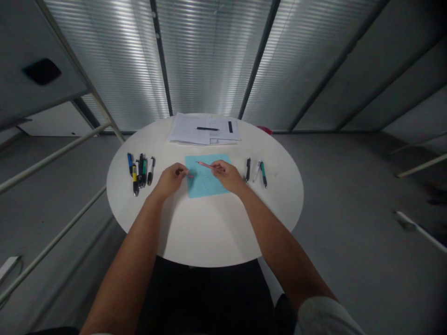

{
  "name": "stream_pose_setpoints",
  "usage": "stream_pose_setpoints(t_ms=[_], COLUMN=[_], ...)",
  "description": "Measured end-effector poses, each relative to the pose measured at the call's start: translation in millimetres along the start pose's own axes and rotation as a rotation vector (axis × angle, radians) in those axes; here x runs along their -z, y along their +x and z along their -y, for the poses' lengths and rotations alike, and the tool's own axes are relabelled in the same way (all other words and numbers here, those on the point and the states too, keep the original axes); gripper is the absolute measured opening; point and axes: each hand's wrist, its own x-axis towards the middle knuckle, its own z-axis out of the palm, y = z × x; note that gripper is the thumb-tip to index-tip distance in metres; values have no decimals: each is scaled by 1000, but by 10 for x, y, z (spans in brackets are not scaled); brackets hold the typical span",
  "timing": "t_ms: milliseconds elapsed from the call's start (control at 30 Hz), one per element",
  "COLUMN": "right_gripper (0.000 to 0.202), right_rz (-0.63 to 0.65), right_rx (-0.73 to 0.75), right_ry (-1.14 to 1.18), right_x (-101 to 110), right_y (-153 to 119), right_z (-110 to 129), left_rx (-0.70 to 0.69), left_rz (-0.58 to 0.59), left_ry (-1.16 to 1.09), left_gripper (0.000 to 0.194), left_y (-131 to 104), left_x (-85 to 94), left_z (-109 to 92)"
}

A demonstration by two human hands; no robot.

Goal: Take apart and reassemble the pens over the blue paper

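Observation:
A light blue sheet of paper (209,184) lies on the round white table (209,232). Over its right part, my right hand (225,173) is closed around a pink pen (205,164), whose tip points left. My left hand (172,179) is at the sheet's left edge, thumb and fingers pinched together. From that pinch sticks out a small pink piece (189,176) that looks like a pen cap, though most of it is hidden by the fingers.
Several pens and markers (140,172) lie left of my hands. To the right are a black pen (248,170), a white pen (256,171) and a green-and-black pen (263,174). Behind the sheet, a stack of papers (188,130) bears another black pen (207,129).

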Motion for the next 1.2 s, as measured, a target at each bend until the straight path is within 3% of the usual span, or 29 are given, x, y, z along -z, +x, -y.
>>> stream_pose_setpoints(t_ms=[133, 233, 467, 667, 967, 1067, 1200], right_gripper=[18, 24, 27, 25, 16, 16, 18], right_rz=[36, 32, 4, 32, 53, 74, 52], right_rx=[107, 146, 166, 181, 202, 198, 106], right_ry=[-194, -265, -244, -305, -488, -372, -27], right_x=[39, 62, 70, 81, 73, 27, -80], right_y=[-38, -38, -37, -41, -51, -57, -40], right_z=[43, 65, 80, 140, 173, 162, 128], left_rx=[72, 111, 126, 156, 117, 104, 56], left_rz=[-99, -85, -109, -43, 32, 26, 40], left_ry=[-461, -606, -610, -641, -473, -519, -616], left_gripper=[20, 27, 29, 31, 30, 36, 55], left_y=[15, 6, -20, -21, -20, -14, -21], left_x=[-55, -63, -45, -86, -115, -109, -91], left_z=[-112, -213, -259, -181, -163, -160, -187])
